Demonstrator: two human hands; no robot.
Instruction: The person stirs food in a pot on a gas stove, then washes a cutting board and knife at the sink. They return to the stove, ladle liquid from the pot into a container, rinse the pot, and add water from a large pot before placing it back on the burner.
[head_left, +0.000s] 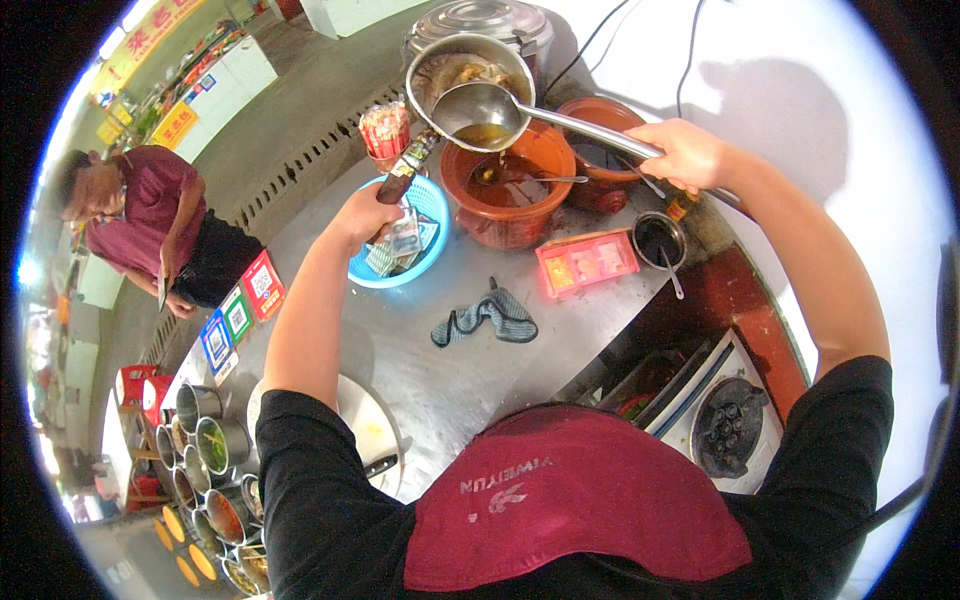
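Note:
My left hand (370, 214) grips the dark handle of a metal pan (429, 64), held up over the far side of the counter with food in it. In my right hand (686, 155) is the long handle of a metal ladle (480, 112). The ladle's bowl, with brownish liquid in it, overlaps the pan's near rim; whether they touch I cannot tell. Below them stands a brown clay pot (510, 217) with dark liquid and a spoon. A blue plastic basket (439, 244) holding banknotes lies just beneath my left hand.
A striped cloth (491, 311), a pink-red divided container (592, 262) and a metal cup of dark sauce (658, 240) rest on the steel counter. Another clay pot (600, 112) stands back right. Several metal pots (223, 446) are at left, a gas burner (727, 427) lower right. A person (161, 210) stands beyond the counter.

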